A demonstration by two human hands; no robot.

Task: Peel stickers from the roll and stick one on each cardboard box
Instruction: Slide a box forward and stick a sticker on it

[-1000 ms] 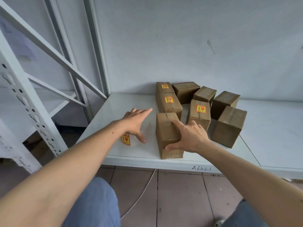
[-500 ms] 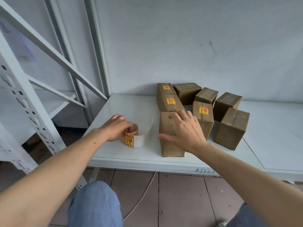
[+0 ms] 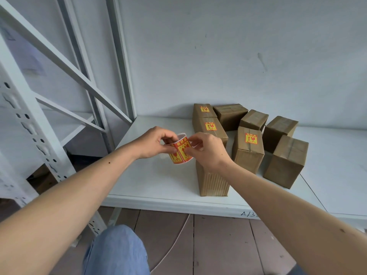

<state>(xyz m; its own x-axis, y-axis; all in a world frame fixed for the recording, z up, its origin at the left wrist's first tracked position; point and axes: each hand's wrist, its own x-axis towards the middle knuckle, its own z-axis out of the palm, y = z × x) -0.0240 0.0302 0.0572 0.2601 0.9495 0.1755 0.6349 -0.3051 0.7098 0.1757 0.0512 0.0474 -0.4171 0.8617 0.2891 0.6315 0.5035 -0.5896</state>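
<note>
the sticker roll [image 3: 181, 151] is pinched by both hands, left hand [image 3: 152, 142] and right hand [image 3: 206, 149]; a sticker can be torn or creased if it is peeled too fast.

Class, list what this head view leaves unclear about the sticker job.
- Nearest box: its top is hidden by the right hand, so a sticker there cannot be confirmed.
- Sticker roll: whether a sticker is lifted is hidden by fingers of the left hand.
- Sticker print: too small to read.

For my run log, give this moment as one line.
step: peeling | left hand: holds roll | right hand: picks at sticker | boxes: three stickered
</note>
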